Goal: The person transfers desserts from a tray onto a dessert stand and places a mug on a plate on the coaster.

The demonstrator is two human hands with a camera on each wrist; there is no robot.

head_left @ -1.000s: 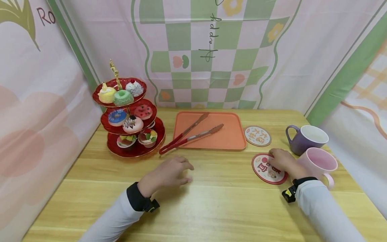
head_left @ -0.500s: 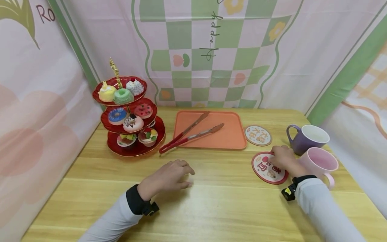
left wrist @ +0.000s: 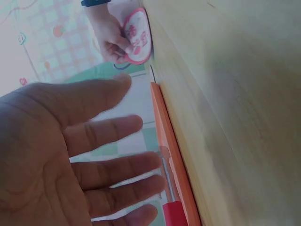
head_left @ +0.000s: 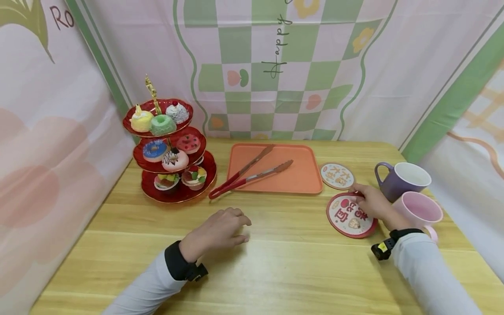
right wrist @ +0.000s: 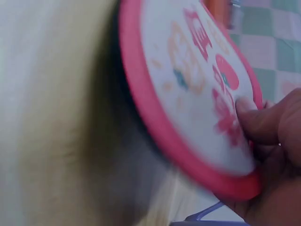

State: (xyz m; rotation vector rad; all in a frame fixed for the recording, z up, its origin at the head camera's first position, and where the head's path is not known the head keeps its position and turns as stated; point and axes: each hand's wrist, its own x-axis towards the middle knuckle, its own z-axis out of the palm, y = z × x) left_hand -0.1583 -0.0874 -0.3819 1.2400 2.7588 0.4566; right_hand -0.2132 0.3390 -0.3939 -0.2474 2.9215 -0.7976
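Fingers of the right hand [head_left: 372,204] pinch the far edge of the red-rimmed coaster [head_left: 348,216], tilting it off the table [head_left: 283,262] right of the orange tray [head_left: 299,175], while the left hand [head_left: 220,229] rests slack-fingered and empty before that tray.

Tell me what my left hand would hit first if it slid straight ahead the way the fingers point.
Probably nothing soon: the left hand points right across bare table, toward the red-rimmed coaster held by the right hand, though the line may pass just in front of it.
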